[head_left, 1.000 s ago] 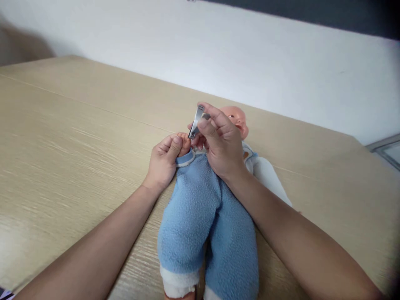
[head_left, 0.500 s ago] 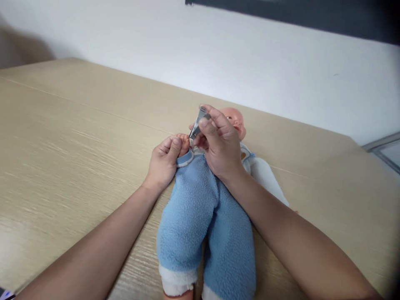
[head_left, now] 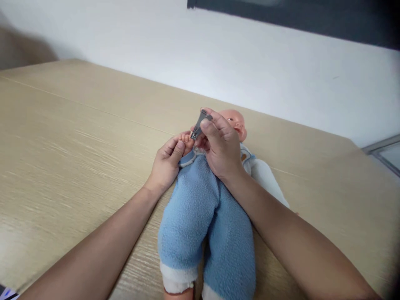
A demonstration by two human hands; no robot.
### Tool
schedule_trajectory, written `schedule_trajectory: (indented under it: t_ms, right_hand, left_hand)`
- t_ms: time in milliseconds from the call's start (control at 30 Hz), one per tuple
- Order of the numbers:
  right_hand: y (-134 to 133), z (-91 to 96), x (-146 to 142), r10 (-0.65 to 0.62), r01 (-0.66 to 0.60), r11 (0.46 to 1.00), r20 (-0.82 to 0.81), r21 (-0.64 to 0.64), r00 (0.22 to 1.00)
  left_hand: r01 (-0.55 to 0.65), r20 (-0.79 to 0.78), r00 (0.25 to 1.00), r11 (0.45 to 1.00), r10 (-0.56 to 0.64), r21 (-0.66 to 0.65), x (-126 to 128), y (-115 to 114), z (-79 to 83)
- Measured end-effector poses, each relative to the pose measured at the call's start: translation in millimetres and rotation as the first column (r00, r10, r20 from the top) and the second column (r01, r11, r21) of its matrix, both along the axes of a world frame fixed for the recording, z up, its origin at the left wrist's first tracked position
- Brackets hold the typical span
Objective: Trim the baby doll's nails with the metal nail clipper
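A baby doll in blue fleece trousers lies on its back, its head partly behind my right hand. My left hand is closed around the doll's hand, thumb on top, just above the blue-and-white cuff. Between the thumb and fingers of my right hand is a silver nail clipper, tilted, its lever raised. The clipper's jaws point down at the doll's fingertips; whether they touch, I cannot tell.
The doll rests on a light wooden table with a thin seam across it. Behind stands a white wall with a dark panel above. A metal-framed object stands at the right edge.
The doll's hand and my left hand have shifted slightly to the right. The clipper has tilted a little, with its jaws now at the doll's fingers nearest my right hand.
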State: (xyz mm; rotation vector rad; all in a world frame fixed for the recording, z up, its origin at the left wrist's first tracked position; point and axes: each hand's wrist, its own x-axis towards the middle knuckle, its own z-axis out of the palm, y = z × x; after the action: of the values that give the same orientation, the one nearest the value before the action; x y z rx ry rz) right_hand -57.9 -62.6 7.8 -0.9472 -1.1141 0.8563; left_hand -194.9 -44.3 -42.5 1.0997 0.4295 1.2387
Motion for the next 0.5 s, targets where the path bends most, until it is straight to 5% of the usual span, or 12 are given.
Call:
schedule_trajectory:
  t_ms: [267,500]
  right_hand:
    - [0.3,-0.4,0.6,-0.014,0.014,1.000,-0.037,0.018,0.999]
    - [-2.7,-0.2,0.5,-0.011,0.011,0.999,0.008,0.051,1.000]
  left_hand:
    - [-0.084,-0.031,0.996,0.994,0.087,0.074,-0.2,-4.4,4.4]
    - [0.030,0.025,0.999,0.999,-0.031,0.037,-2.9,-2.0,7.0]
